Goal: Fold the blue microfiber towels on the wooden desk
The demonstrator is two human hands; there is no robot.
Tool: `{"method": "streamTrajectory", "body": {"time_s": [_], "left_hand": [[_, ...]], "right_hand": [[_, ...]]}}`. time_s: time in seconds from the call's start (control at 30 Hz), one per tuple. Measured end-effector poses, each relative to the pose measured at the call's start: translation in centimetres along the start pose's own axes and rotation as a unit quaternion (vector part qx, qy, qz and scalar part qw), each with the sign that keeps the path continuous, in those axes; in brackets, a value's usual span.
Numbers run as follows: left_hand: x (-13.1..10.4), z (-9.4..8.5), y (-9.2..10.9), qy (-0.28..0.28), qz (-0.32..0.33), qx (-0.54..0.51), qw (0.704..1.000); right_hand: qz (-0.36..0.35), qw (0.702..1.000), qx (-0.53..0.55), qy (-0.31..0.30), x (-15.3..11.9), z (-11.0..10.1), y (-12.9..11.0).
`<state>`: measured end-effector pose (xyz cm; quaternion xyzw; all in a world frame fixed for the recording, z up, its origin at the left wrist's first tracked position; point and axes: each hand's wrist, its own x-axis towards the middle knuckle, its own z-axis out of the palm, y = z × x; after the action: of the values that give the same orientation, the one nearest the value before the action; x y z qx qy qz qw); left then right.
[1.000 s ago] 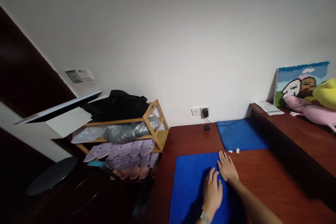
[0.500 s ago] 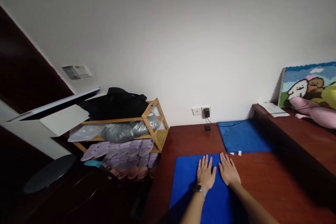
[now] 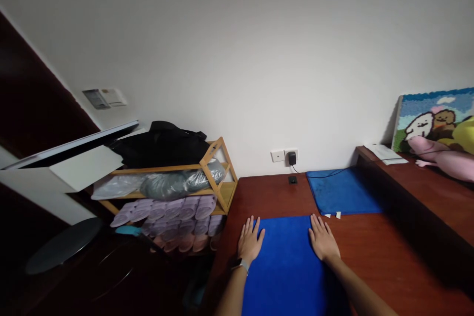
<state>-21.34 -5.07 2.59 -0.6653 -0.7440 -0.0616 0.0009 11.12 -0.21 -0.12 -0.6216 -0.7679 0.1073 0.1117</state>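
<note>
A bright blue cloth lies flat on the reddish-brown table. My left hand rests palm down at its far left corner, fingers slightly apart, with a watch on the wrist. On the far right corner lies my right hand, also palm down with fingers spread. Neither hand grips anything. Beyond my right hand, a second blue cloth with small white tags lies near the wall.
A wooden rack with purple slippers and a black bag stands left. Behind the table are wall sockets and a black plug. At right are a pink plush toy and a picture.
My left hand has slid left across the blue cloth, from near its middle to its far left corner. My right hand has stayed in place.
</note>
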Motion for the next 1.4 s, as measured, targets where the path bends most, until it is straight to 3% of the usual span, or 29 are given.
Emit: {"method": "streamTrajectory", "body": {"time_s": [0.2,0.3,0.4,0.5,0.57,0.63,0.7,0.87,1.3,1.4], "left_hand": [[0.4,0.0,-0.8,-0.007,0.008,0.004,1.000],[0.5,-0.8,0.8,0.021,0.019,0.004,1.000],[0.3,-1.1,5.5,0.053,0.059,-0.017,0.997],[-0.3,-0.1,12.1,0.040,0.157,-0.057,0.985],[-0.6,0.9,15.9,0.025,0.189,-0.082,0.978],[-0.7,1.8,18.2,0.006,0.190,-0.092,0.977],[-0.6,2.3,18.9,-0.009,0.184,-0.091,0.979],[-0.5,2.3,16.3,-0.012,0.177,-0.081,0.981],[0.6,0.6,3.7,-0.007,0.036,-0.016,0.999],[0.7,0.5,1.6,0.003,0.018,-0.001,1.000]], "right_hand": [[0.003,1.000,-0.009,-0.004,0.0,-0.1,-0.1],[0.005,1.000,-0.014,-0.008,0.1,0.0,-0.2],[0.004,1.000,-0.008,-0.002,0.1,0.0,-0.3],[-0.001,1.000,-0.003,-0.001,0.1,0.0,-0.1],[-0.009,1.000,-0.010,-0.005,0.0,0.1,0.1],[-0.021,1.000,-0.021,-0.006,0.0,0.2,0.4],[-0.027,0.999,-0.023,-0.002,0.0,0.4,0.6],[-0.015,1.000,0.001,0.007,0.2,0.7,0.5],[0.003,1.000,0.006,0.000,0.1,-0.1,-0.1],[0.004,1.000,-0.002,-0.003,0.1,-0.1,-0.1]]}}
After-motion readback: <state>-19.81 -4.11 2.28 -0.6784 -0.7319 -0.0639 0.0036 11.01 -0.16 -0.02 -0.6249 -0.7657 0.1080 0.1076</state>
